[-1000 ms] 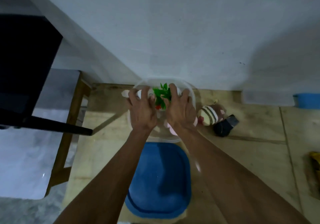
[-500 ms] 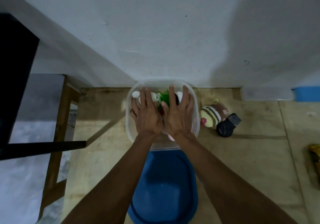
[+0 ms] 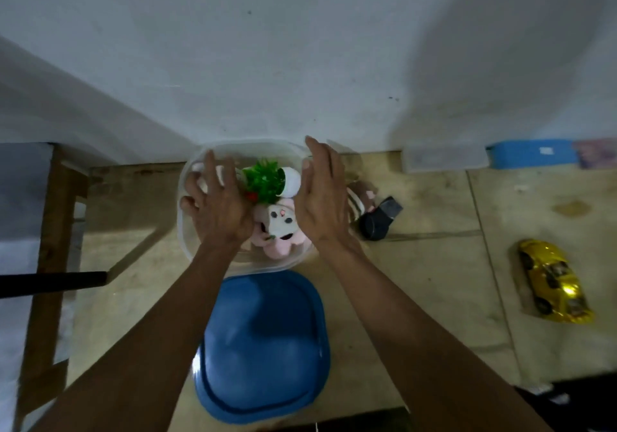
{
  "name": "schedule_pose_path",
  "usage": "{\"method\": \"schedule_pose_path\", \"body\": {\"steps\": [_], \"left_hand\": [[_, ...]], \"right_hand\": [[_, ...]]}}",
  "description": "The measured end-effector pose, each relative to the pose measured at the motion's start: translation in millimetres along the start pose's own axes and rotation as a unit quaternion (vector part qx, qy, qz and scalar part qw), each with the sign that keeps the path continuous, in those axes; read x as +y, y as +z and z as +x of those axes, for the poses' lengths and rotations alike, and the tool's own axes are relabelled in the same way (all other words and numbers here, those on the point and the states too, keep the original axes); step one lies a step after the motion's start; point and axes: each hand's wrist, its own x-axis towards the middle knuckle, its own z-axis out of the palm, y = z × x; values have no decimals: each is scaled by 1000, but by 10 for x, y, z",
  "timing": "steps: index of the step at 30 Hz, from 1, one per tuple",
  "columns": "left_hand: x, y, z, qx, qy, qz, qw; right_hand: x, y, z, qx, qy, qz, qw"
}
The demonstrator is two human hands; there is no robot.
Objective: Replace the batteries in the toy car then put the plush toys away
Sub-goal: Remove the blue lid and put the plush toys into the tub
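Both hands, left and right, hover unclenched (gripping nothing) over the plush-filled clear tub.

Plush toys in clear tub; gold toy car well apart.

two bare forearms, sleeveless, hands ungloved

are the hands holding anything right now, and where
Nothing is held. Both hands are open over the clear container: the left hand hovers with spread fingers above the plush toys, and the right hand is at its right rim.
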Motion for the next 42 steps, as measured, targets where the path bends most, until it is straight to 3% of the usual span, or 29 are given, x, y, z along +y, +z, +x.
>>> {"method": "schedule_pose_path", "body": {"steps": [4,7,10,14,19,23,30,33,37,42], "left_hand": [[355,-29,-248,189,-10,-106,976],[786,36,-442,236,92,-137,958],[1246,267,-630,199,206,-176,942],[1622,651,-635,100,213,-181,955],[1611,1000,-581,15,129,-137,982],[1579,1112,-587,19,81,-122,989],[1721,1134,-691,31,59,-168,984],[1772,1097,-747,29,38,-200,979],[1886,865,-915,86,53,-243,965],[1634,293,-1046,157,13,-286,945]], "right_hand": [[612,-462,-41,70,92,-66,991],[1090,-660,-185,61,100,-100,988],[1420,-747,-321,-48,96,-93,990],[1738,-758,-335,-127,52,-113,984],[2093,-870,-467,-109,-45,-210,971],[2272,-1016,-521,-43,-74,-314,946],[2416,-1105,-477,-67,-165,-307,935],[2344,-1156,-450,-92,-90,-297,946],[2094,-1353,-347,-58,30,-252,965],[1366,-1238,-120,-27,72,-134,988]]}}
